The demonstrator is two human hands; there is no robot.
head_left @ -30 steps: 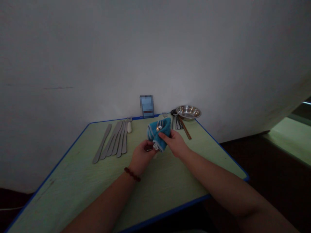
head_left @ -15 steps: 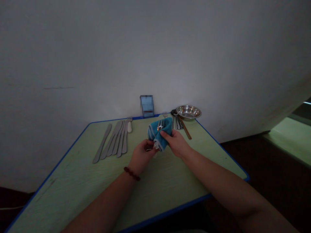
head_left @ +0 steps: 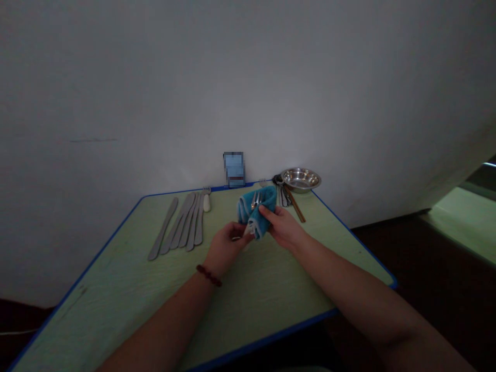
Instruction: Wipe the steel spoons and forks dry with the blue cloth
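Observation:
A folded teal towel is wrapped around a metal fork, whose tines stick out at the top. My left hand pinches the towel's lower corner from the left. My right hand presses its thumb and fingers on the towel's right side. Both hands hold the towel just above the table, and the fork's lower part is hidden in the cloth.
The green, blue-edged table holds a row of several grey table knives at left. At the back right are a steel bowl, a bundle of cutlery and a wooden utensil. A blurred blue object stands against the wall.
The towel has folded tighter around the fork and shifted slightly right. My hands have drawn a little closer around it.

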